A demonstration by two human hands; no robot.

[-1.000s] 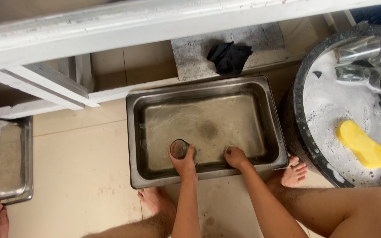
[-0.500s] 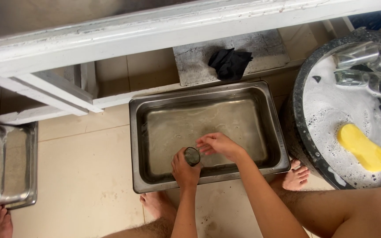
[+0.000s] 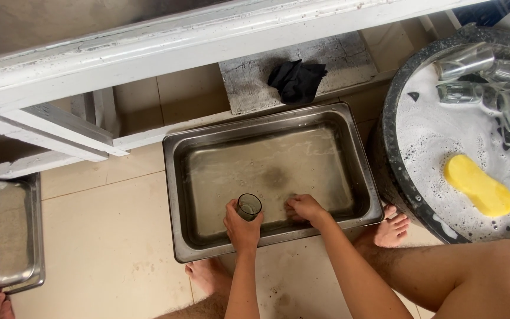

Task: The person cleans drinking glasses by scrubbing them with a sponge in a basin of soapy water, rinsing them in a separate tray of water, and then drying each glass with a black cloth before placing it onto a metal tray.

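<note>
**Steel pan of water, one glass in hand**

Steel shows first at the far left, where a second metal tray [image 3: 4, 233] lies on the tiled floor [image 3: 113, 236] with someone's bare toes just at its lower corner; a white painted frame [image 3: 149, 65] runs across the top of the view; in the middle sits the large rectangular steel pan [image 3: 175, 195], holding shallow, slightly cloudy water; the left hand [image 3: 242, 223] is inside its near edge, fingers [image 3: 230, 211] wrapped around a small clear glass [image 3: 248, 207] that stands upright with its mouth facing up, just above or in the water; beside it the right hand [image 3: 305, 208] lies low over the pan's bottom near the front wall, fingers curled loosely with nothing visibly in them, though whether they press the metal I cannot tell; behind the pan a black cloth [image 3: 296, 80] rests crumpled on a grey board [image 3: 249, 82]; the person's bare feet flank the pan's near side; at the right a round dark tub [image 3: 392, 177] brims with soapy foam, a yellow sponge [image 3: 478, 185] floating on it and several clear glasses [image 3: 491, 77] lying tumbled at its far side.
</note>
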